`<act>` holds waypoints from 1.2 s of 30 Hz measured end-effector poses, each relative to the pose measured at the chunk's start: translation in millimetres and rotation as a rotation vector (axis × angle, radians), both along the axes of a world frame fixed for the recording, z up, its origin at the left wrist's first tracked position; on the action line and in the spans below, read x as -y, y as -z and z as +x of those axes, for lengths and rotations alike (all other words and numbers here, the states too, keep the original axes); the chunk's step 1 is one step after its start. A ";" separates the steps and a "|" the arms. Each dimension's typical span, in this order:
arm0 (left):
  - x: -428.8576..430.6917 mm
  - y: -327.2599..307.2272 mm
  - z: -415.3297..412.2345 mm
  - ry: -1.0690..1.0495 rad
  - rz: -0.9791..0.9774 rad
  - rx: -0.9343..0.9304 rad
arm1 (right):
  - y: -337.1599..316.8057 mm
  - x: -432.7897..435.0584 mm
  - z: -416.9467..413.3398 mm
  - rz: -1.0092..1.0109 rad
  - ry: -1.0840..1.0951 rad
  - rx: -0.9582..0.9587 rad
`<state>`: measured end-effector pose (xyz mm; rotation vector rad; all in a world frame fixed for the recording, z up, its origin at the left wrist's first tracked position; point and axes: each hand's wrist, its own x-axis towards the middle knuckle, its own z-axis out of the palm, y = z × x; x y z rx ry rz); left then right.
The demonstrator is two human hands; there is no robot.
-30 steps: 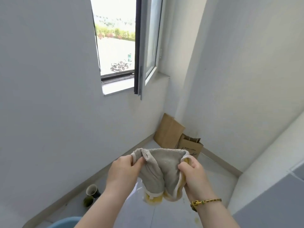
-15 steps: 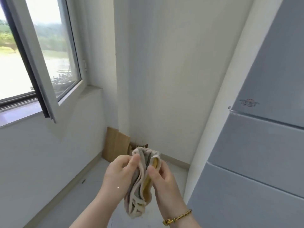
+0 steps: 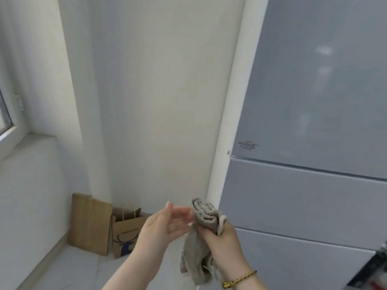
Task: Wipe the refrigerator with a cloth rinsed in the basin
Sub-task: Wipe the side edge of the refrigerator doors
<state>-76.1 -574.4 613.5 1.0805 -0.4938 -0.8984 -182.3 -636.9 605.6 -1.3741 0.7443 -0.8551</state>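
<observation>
The room is a corner with plain white walls point(image 3: 157, 101) and a pale tiled floor point(image 3: 73, 268). At the far left edge a small part of a window point(image 3: 6, 120) shows, with its sill below it. On the floor in the corner two paper bags lean against the wall. One is a flat brown bag point(image 3: 90, 222), and the other, just beside it, is a bag with handles point(image 3: 125, 233) and a dark blue print on its front.

The refrigerator point(image 3: 314, 101) fills the right side of the view. Its front is grey-blue and shiny, with one tall door above and two lower sections under it, and its side is white. A small label point(image 3: 248, 145) with red and dark print sits near the lower left corner of the tall door.

The two hands are low in the middle of the view, in front of the refrigerator's left edge. The right hand point(image 3: 224, 245) has its fingers curled round the grey cloth point(image 3: 204, 214). A folded part of the cloth stands above this hand and the rest hangs down below it. A gold bracelet point(image 3: 240, 279) is on the right wrist. The left hand point(image 3: 161, 229) is spread, with straight fingers pointing toward the cloth, and it holds nothing. Its fingertips are blurred, so it is not clear whether they touch the cloth. The cloth does not touch the refrigerator.
</observation>
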 end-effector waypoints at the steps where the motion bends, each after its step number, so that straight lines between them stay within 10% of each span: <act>1: 11.0 -2.9 4.5 0.015 -0.007 0.017 | -3.1 10.1 -1.7 -0.032 0.062 0.002; 15: 205.2 -49.8 126.1 0.434 -0.148 0.456 | -100.3 144.9 71.2 -0.792 1.288 0.178; 20: 264.3 -84.2 144.4 0.635 -0.260 0.616 | -123.5 180.6 86.8 -1.429 1.500 -0.454; 27: 316.4 -121.1 120.7 0.694 -0.525 0.834 | -109.4 177.2 83.0 -1.637 1.247 -1.541; 36: 362.1 -173.5 109.8 0.635 -0.612 0.851 | -240.7 181.3 82.8 -1.961 1.198 -1.670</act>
